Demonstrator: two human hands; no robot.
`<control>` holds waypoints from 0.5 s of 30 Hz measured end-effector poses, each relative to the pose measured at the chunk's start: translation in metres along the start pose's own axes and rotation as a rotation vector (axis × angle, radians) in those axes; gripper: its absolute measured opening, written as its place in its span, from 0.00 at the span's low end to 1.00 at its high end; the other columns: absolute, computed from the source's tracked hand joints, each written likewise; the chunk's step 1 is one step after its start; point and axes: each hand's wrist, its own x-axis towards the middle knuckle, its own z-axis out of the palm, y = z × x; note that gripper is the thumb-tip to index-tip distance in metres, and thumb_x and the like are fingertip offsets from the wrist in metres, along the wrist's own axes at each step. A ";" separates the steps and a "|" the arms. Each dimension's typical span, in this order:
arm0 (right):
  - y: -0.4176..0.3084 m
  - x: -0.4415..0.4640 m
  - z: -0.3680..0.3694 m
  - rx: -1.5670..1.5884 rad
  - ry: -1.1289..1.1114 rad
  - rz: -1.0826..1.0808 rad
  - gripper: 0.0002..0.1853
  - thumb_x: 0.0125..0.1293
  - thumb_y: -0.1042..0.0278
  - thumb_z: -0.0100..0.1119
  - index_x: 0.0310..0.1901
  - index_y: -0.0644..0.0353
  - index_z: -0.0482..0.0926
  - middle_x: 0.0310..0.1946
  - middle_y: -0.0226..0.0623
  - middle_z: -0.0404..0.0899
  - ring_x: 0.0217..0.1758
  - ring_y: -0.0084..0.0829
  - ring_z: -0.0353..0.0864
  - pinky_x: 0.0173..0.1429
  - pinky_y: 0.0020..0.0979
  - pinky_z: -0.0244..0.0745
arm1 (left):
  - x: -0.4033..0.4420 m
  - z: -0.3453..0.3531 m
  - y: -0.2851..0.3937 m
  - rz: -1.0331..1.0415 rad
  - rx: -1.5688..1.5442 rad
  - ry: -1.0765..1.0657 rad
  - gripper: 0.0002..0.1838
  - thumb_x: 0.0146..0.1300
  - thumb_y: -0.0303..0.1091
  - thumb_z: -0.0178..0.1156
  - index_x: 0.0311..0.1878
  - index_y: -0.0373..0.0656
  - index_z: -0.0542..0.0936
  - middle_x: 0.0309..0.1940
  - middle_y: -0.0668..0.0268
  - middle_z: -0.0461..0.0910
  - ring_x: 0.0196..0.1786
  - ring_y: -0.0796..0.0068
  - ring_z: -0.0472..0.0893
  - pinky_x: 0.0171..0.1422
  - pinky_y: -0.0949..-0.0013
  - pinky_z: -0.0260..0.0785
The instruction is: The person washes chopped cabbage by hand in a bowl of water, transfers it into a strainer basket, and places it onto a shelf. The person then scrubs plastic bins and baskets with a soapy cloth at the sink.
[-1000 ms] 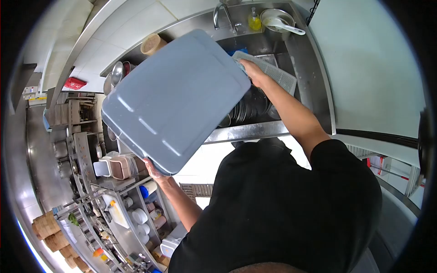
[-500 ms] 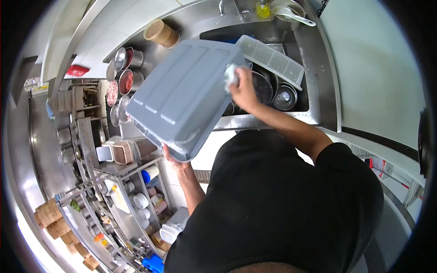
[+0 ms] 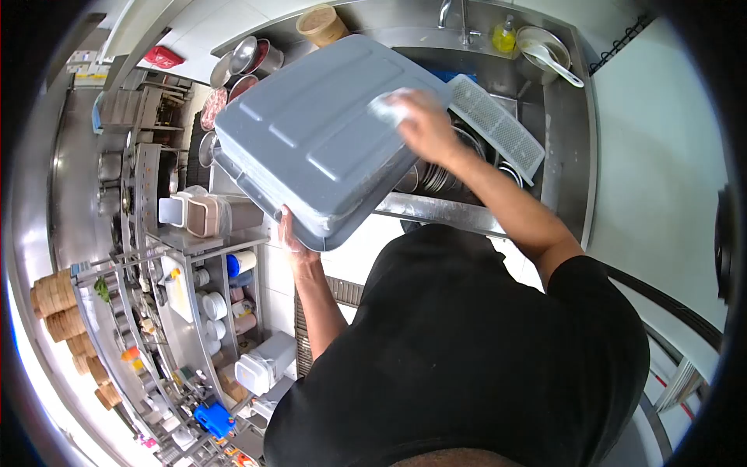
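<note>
A large grey plastic tub is held upside down and tilted in front of me, partly over the sink. My left hand grips its rim at the near lower corner, thumb up the outside; the other fingers are hidden beneath. On the upturned base, near the right edge, my right hand presses a whitish scrubbing pad. Motion blurs that hand and the pad, so the pad's exact kind is unclear. Wet, soapy streaks show on the tub's near corner.
The metal sink holds several pans and a perforated grey tray. Behind it stand a faucet, a yellow soap bottle and a bowl with a white ladle. A bamboo steamer and a shelf rack are leftward.
The tub has turned so more of its base faces me. My right hand has slid the pad from the tub's side edge onto the base. The view has shifted.
</note>
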 end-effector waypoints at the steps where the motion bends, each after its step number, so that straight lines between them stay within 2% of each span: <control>1: 0.048 -0.004 0.005 -0.055 0.047 0.026 0.21 0.63 0.69 0.57 0.59 0.58 0.79 0.58 0.47 0.80 0.65 0.51 0.75 0.69 0.45 0.69 | -0.002 0.002 0.000 0.016 0.013 -0.019 0.29 0.72 0.43 0.62 0.69 0.35 0.72 0.64 0.54 0.77 0.64 0.55 0.78 0.70 0.50 0.72; 3: 0.117 -0.009 0.007 -0.026 0.109 0.414 0.20 0.65 0.67 0.55 0.58 0.62 0.79 0.58 0.52 0.80 0.62 0.53 0.79 0.67 0.48 0.72 | 0.000 -0.005 -0.001 0.008 0.013 -0.035 0.30 0.72 0.44 0.63 0.70 0.34 0.71 0.64 0.54 0.77 0.64 0.55 0.78 0.70 0.51 0.72; 6: 0.120 0.006 0.005 -0.113 0.078 0.417 0.20 0.68 0.65 0.53 0.59 0.65 0.77 0.58 0.55 0.79 0.61 0.55 0.79 0.65 0.48 0.74 | 0.002 0.001 0.004 0.013 0.034 -0.094 0.31 0.72 0.45 0.63 0.70 0.33 0.70 0.63 0.53 0.77 0.64 0.55 0.78 0.70 0.53 0.72; 8: 0.057 0.024 0.006 -0.092 0.002 0.494 0.21 0.68 0.64 0.55 0.61 0.64 0.77 0.57 0.56 0.79 0.61 0.55 0.79 0.65 0.47 0.74 | 0.002 0.007 0.008 0.026 0.062 -0.122 0.32 0.72 0.45 0.63 0.70 0.33 0.70 0.63 0.52 0.77 0.64 0.55 0.78 0.70 0.54 0.72; 9: 0.032 0.027 0.016 -0.124 0.037 0.331 0.22 0.68 0.65 0.57 0.63 0.62 0.76 0.57 0.54 0.79 0.60 0.53 0.79 0.64 0.47 0.75 | 0.005 0.011 0.010 0.039 0.079 -0.132 0.32 0.72 0.44 0.63 0.70 0.32 0.69 0.63 0.51 0.77 0.64 0.55 0.78 0.70 0.54 0.72; 10: -0.018 0.034 0.013 0.006 0.022 0.242 0.22 0.68 0.67 0.58 0.63 0.60 0.76 0.58 0.52 0.79 0.60 0.52 0.79 0.65 0.46 0.75 | 0.006 0.014 0.013 0.049 0.098 -0.142 0.32 0.73 0.44 0.63 0.70 0.32 0.69 0.63 0.51 0.77 0.64 0.55 0.78 0.70 0.54 0.72; 11: -0.057 0.037 0.013 0.137 -0.027 0.145 0.26 0.66 0.72 0.59 0.67 0.58 0.73 0.62 0.53 0.75 0.64 0.53 0.77 0.69 0.47 0.73 | 0.004 0.020 0.019 0.053 0.120 -0.142 0.32 0.73 0.44 0.63 0.70 0.32 0.69 0.63 0.51 0.77 0.64 0.55 0.78 0.70 0.53 0.72; 13: -0.134 0.044 0.001 0.252 -0.069 -0.015 0.27 0.64 0.73 0.60 0.66 0.57 0.74 0.64 0.50 0.74 0.67 0.52 0.75 0.71 0.46 0.72 | 0.004 0.038 0.027 0.057 0.162 -0.151 0.32 0.73 0.43 0.62 0.71 0.32 0.69 0.63 0.50 0.77 0.64 0.54 0.79 0.70 0.53 0.72; 15: -0.168 0.042 -0.001 0.327 -0.075 -0.231 0.24 0.63 0.69 0.63 0.62 0.57 0.77 0.65 0.47 0.74 0.70 0.48 0.73 0.74 0.47 0.71 | 0.006 0.043 0.030 0.036 0.134 -0.228 0.30 0.73 0.40 0.61 0.71 0.34 0.68 0.64 0.51 0.76 0.63 0.56 0.80 0.68 0.53 0.75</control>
